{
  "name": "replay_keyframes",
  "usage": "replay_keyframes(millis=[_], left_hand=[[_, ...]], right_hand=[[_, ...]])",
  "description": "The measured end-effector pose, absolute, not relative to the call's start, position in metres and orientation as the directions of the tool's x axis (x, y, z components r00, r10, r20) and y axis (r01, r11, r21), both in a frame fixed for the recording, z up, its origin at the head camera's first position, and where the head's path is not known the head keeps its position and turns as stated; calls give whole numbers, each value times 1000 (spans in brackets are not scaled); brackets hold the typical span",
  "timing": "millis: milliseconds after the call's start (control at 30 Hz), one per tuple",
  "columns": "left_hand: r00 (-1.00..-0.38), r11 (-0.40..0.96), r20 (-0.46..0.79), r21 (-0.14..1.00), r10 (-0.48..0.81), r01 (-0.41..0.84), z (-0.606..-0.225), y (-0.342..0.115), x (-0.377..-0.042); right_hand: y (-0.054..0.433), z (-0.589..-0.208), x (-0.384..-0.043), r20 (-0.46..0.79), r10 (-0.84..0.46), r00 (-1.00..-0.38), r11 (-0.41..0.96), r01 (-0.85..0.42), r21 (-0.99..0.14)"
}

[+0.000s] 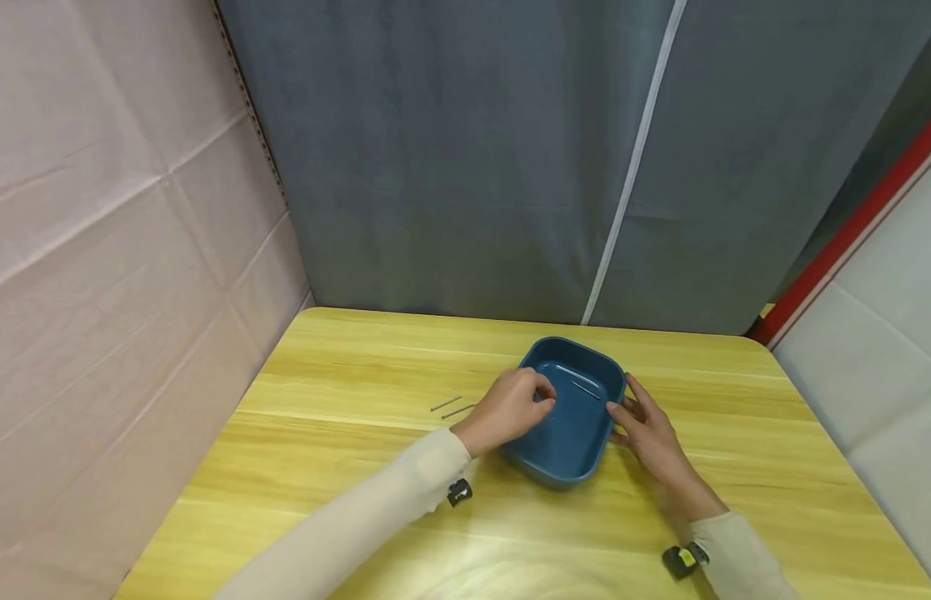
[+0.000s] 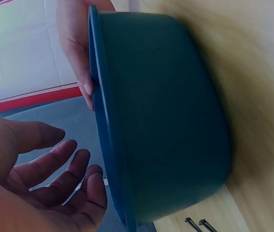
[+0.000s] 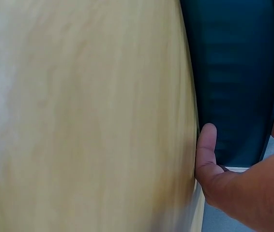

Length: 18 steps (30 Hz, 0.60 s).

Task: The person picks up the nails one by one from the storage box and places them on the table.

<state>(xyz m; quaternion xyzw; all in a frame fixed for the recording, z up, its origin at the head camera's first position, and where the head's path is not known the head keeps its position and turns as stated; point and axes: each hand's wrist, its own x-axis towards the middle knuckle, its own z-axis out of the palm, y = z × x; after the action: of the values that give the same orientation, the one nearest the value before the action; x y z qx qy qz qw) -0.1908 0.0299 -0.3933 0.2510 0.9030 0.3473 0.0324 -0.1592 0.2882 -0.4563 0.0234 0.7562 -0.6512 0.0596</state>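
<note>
A blue plastic bin (image 1: 558, 458) with rounded corners sits on the wooden table. My right hand (image 1: 651, 437) grips its right side, the thumb at the rim and other fingers against the outer wall (image 3: 238, 87). Over the bin's left part hovers my left hand (image 1: 510, 408); its fingers are loosely bent, and the left wrist view shows nothing between thumb and fingertips (image 2: 68, 147). Inside the bin lies one thin metal nail (image 1: 585, 390). Two similar nails (image 1: 446, 403) lie side by side on the table, left of the bin; their heads show in the left wrist view.
The pale yellow wooden table (image 1: 345, 367) reaches back to a grey curtain (image 1: 450, 167). A pinkish cloth wall (image 1: 135, 250) stands at the left, and a white panel with a red edge (image 1: 855, 225) at the right. Each wrist carries a small black camera (image 1: 459, 492).
</note>
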Motion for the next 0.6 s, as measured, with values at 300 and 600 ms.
replay_keyframes(millis=[300,600], left_hand=[[-851,669,123,564,511,483,-400,52,-213],[-836,697,100,504,540,510,-407,67,-225]], right_hand=[[289,-458,-162,-125,-40,-991,161,117,-980],[288,-458,-161,-135,-43,-990,171,126,-977]])
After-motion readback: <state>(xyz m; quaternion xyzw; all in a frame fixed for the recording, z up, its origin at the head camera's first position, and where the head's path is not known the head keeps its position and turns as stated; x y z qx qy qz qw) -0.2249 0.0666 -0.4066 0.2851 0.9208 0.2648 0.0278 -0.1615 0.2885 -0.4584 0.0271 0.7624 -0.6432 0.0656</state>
